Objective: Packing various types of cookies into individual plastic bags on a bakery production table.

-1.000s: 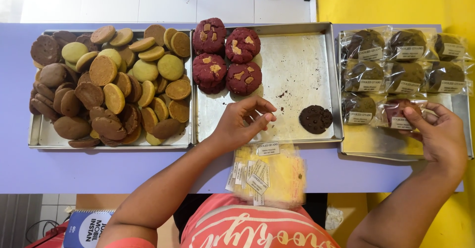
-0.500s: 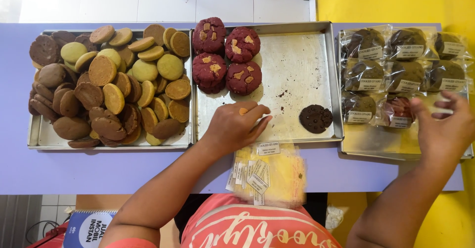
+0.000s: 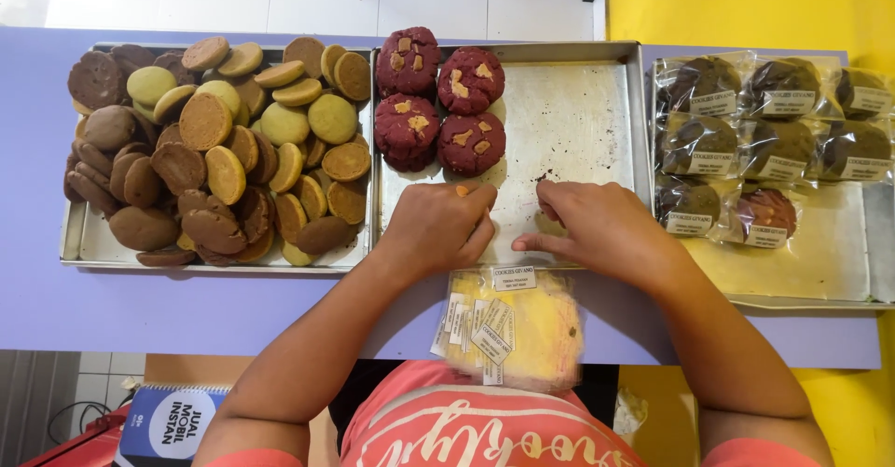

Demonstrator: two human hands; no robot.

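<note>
Purple worktop [image 3: 186, 304] carries three metal trays side by side. Left tray [image 3: 76, 243] heaped with brown, tan and pale green cookies [image 3: 219, 145]. Middle tray [image 3: 578, 113] holds four red cookies [image 3: 438, 103] at its far left corner. Left hand [image 3: 438, 229] and right hand [image 3: 597, 229] rest close together on the middle tray's near edge, fingers curled down; what they grip is hidden, cannot tell. Sheet of small labels [image 3: 494, 322] lies just below the hands. Right tray [image 3: 811, 271] holds bagged dark cookies [image 3: 746, 131].
</note>
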